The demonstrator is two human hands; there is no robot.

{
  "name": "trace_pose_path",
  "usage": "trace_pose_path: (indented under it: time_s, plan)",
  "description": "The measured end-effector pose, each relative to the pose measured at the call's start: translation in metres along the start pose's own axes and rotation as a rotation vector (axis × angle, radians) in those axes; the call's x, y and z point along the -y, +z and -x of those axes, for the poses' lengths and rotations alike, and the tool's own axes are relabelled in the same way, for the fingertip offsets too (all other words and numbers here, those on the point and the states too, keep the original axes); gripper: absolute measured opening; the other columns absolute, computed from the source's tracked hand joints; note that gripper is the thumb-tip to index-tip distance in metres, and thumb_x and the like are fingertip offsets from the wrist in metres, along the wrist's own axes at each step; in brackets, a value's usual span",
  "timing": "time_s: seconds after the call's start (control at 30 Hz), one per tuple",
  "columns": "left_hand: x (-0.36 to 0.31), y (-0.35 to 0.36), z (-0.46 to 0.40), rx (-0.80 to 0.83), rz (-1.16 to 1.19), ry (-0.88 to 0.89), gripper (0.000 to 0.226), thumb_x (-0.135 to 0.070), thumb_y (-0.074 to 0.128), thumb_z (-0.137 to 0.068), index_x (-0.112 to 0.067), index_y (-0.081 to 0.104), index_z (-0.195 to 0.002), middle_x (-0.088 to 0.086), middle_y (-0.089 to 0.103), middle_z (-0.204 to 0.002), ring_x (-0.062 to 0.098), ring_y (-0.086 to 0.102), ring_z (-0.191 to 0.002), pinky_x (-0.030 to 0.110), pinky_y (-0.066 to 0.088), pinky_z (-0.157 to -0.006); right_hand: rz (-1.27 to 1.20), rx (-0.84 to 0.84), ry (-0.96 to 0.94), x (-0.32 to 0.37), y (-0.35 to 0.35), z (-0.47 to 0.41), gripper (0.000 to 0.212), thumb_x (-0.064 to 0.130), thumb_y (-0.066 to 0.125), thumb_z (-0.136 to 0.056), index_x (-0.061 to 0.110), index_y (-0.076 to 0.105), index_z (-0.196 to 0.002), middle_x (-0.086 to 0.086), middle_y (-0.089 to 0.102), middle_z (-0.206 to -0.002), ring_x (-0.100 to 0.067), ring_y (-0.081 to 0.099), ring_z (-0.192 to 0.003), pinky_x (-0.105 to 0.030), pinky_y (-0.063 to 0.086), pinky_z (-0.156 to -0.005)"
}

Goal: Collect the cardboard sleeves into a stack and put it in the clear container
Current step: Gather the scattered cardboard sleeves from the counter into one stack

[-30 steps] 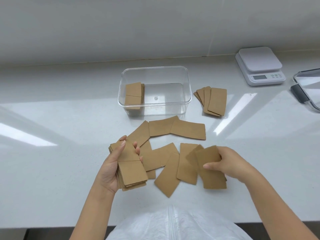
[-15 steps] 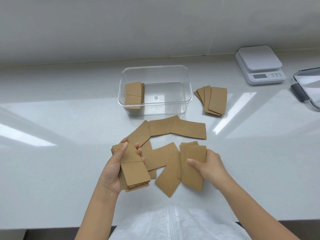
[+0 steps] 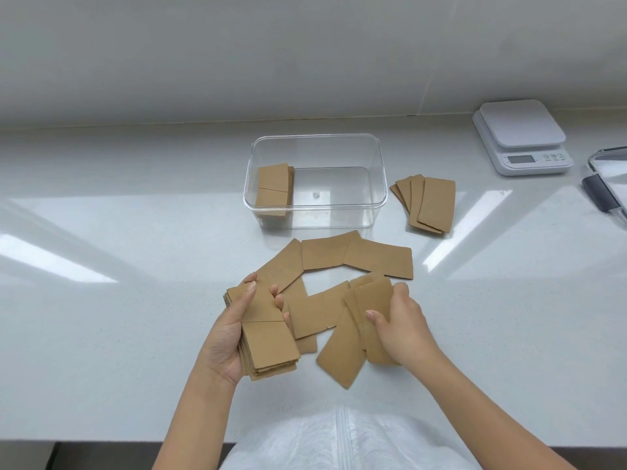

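My left hand (image 3: 226, 337) holds a thick stack of brown cardboard sleeves (image 3: 268, 344) just above the counter. To its right, my right hand (image 3: 395, 325) grips a couple of sleeves (image 3: 371, 296) lifted from the loose pile. More sleeves lie flat between and beyond my hands: one slanted (image 3: 341, 354) near the front, others (image 3: 378, 257) in a row further back. The clear container (image 3: 381, 184) stands behind them with a stack of sleeves (image 3: 273, 189) upright against its left wall. A fanned group of sleeves (image 3: 429, 205) lies right of the container.
A white kitchen scale (image 3: 522, 140) sits at the back right. A clear lid with a dark clip (image 3: 604, 188) reaches in from the right edge. The white counter's front edge (image 3: 101, 442) runs close to my body, and a wall rises behind.
My right hand has slid left with its sleeves, from the pile's right side toward the stack in my left hand. My left hand has held its stack nearly still.
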State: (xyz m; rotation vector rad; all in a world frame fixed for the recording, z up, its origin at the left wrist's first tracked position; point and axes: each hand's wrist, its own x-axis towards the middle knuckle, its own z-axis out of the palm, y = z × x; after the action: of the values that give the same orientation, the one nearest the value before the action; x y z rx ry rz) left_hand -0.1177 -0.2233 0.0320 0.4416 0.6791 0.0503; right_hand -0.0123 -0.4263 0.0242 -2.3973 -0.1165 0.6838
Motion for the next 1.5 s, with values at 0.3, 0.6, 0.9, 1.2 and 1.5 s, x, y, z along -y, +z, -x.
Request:
trace_pose_path:
  time_s: [0.3, 0.6, 0.9, 1.2, 1.5]
  plan:
    - [0.016, 0.026, -0.002, 0.118, -0.223, 0.016, 0.075, -0.034, 0.091, -0.046, -0.024, 0.061, -0.114, 0.013, 0.066, -0.106, 0.027, 0.066, -0.089, 0.044, 0.057, -0.074, -0.795, 0.215, -0.057, 0.032, -0.008, 0.008, 0.022, 0.015, 0.059, -0.09, 0.018, 0.048, -0.109, -0.006, 0.063, -0.116, -0.021, 0.063, -0.105, -0.044, 0.053, -0.09]
    - [0.022, 0.045, 0.004, 0.149, -0.385, 0.084, 0.061, -0.015, 0.067, -0.074, -0.03, 0.05, -0.131, 0.012, 0.064, -0.125, 0.032, 0.061, -0.111, 0.05, 0.052, -0.089, -0.557, 0.19, -0.221, 0.045, 0.012, 0.017, 0.026, 0.039, 0.06, -0.085, 0.028, 0.061, -0.108, 0.008, 0.069, -0.104, -0.013, 0.065, -0.099, -0.044, 0.052, -0.09]
    - [0.026, 0.044, 0.005, 0.19, -0.438, 0.035, 0.053, -0.017, 0.065, -0.079, -0.035, 0.053, -0.127, 0.017, 0.066, -0.118, 0.033, 0.064, -0.106, 0.049, 0.052, -0.089, -0.082, 0.049, -0.309, 0.05, 0.0, 0.018, 0.044, 0.056, 0.06, -0.076, 0.013, 0.068, -0.067, 0.003, 0.059, -0.058, -0.012, 0.051, -0.057, -0.03, 0.043, -0.055]
    - [0.011, 0.023, -0.002, 0.171, -0.149, 0.015, 0.056, -0.032, 0.079, -0.066, -0.031, 0.06, -0.119, 0.012, 0.067, -0.106, 0.027, 0.066, -0.087, 0.043, 0.056, -0.072, -0.139, -0.065, -0.215, 0.03, -0.018, -0.037, 0.035, 0.042, 0.053, -0.089, 0.013, 0.058, -0.07, -0.01, 0.059, -0.074, -0.022, 0.056, -0.075, -0.033, 0.043, -0.067]
    - [-0.013, -0.01, -0.008, 0.086, 0.214, 0.111, 0.049, -0.038, 0.085, -0.056, -0.028, 0.065, -0.099, 0.002, 0.066, -0.099, 0.02, 0.065, -0.089, 0.04, 0.056, -0.075, 0.252, -0.241, 0.078, -0.009, -0.024, -0.09, 0.065, 0.045, 0.076, -0.07, 0.01, 0.05, -0.118, -0.015, 0.042, -0.125, -0.034, 0.036, -0.119, -0.038, 0.036, -0.097]
